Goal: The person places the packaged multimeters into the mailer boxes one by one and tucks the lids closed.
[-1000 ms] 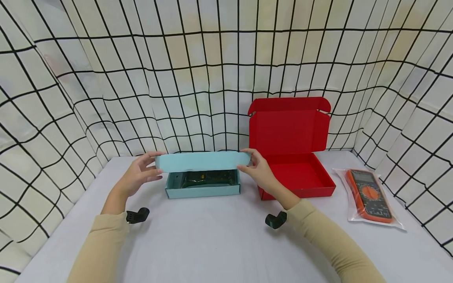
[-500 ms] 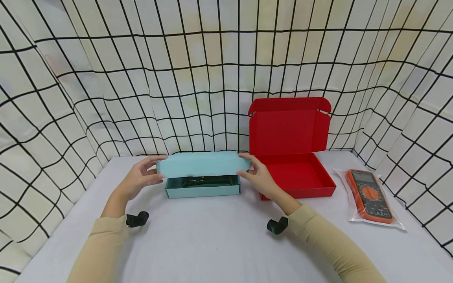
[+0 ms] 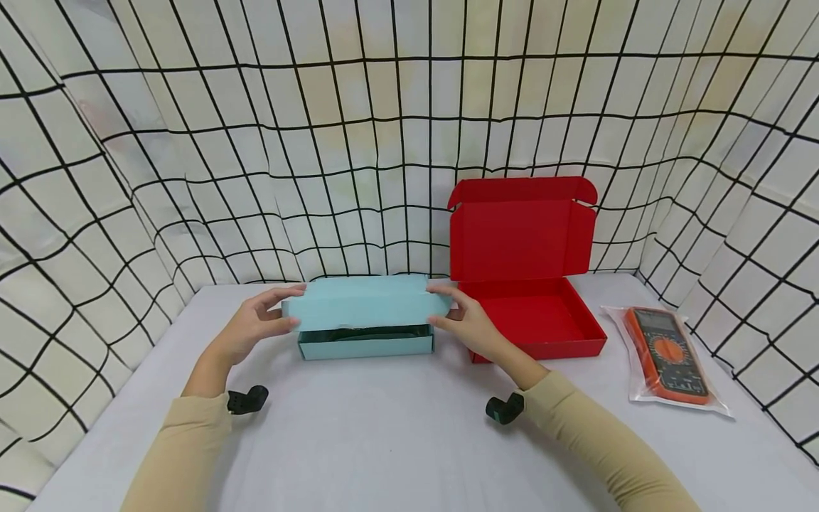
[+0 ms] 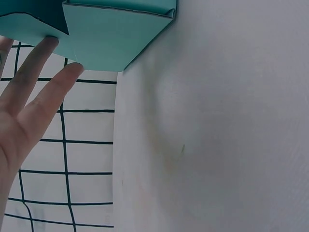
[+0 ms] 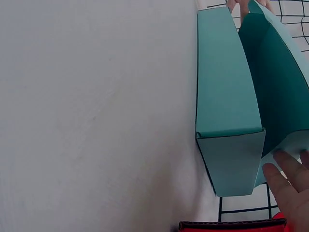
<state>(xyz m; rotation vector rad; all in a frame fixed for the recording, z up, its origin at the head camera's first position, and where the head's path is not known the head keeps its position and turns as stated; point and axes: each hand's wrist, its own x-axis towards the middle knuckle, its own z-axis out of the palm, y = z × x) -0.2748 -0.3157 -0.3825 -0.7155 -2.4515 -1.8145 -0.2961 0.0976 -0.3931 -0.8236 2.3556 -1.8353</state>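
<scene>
A light blue cardboard box [image 3: 367,348] lies at the back middle of the table, its hinged lid [image 3: 365,307] tilted partly down over it. Through the narrow front gap in the head view a strip of something dark and shiny [image 3: 374,332] shows; the lid hides the rest. My left hand [image 3: 252,323] holds the lid's left end with thumb and fingers. At the other end my right hand [image 3: 470,323] holds the lid the same way. In the right wrist view, the lid's inner side leans behind the box's front wall [image 5: 227,77].
To the right stands a red cardboard box [image 3: 534,320] with its lid upright, close beside my right hand. Farther right lies an orange multimeter [image 3: 668,353] in a clear plastic bag. White cloth walls with black grid lines enclose the white table [image 3: 384,434].
Both hands have swung the lid's front edge down and toward me, narrowing the gap and covering more of the dark thing inside. The red box and multimeter have stayed put.
</scene>
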